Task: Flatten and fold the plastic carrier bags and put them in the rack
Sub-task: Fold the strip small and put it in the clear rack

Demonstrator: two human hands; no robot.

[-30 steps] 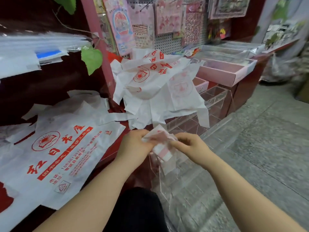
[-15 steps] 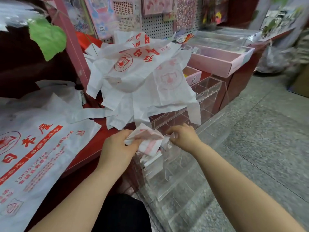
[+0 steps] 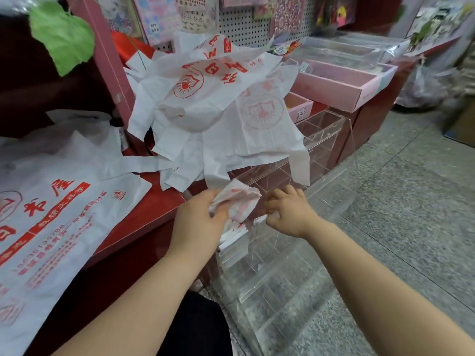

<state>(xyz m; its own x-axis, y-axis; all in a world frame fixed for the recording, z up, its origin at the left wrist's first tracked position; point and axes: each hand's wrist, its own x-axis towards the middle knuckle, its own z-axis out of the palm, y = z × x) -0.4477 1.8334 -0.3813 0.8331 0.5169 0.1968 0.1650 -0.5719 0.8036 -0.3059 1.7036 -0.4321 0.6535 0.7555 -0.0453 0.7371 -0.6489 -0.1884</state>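
The left hand [image 3: 198, 222] pinches a folded bag [image 3: 239, 201] over the clear rack [image 3: 270, 278]; the right hand [image 3: 290, 214] curls beside it, grip unclear.

My left hand [image 3: 198, 222] buries its fingertips under the folded bag [image 3: 237, 201], at centre frame. My right hand [image 3: 290, 214] curls over the clear rack [image 3: 270, 278], perhaps touching a divider; the contact is hidden. At nine o'clock the printed bag [image 3: 51, 214] is cut by the frame edge, its small print unreadable. At one o'clock the shelf goods [image 3: 431, 29] blur.
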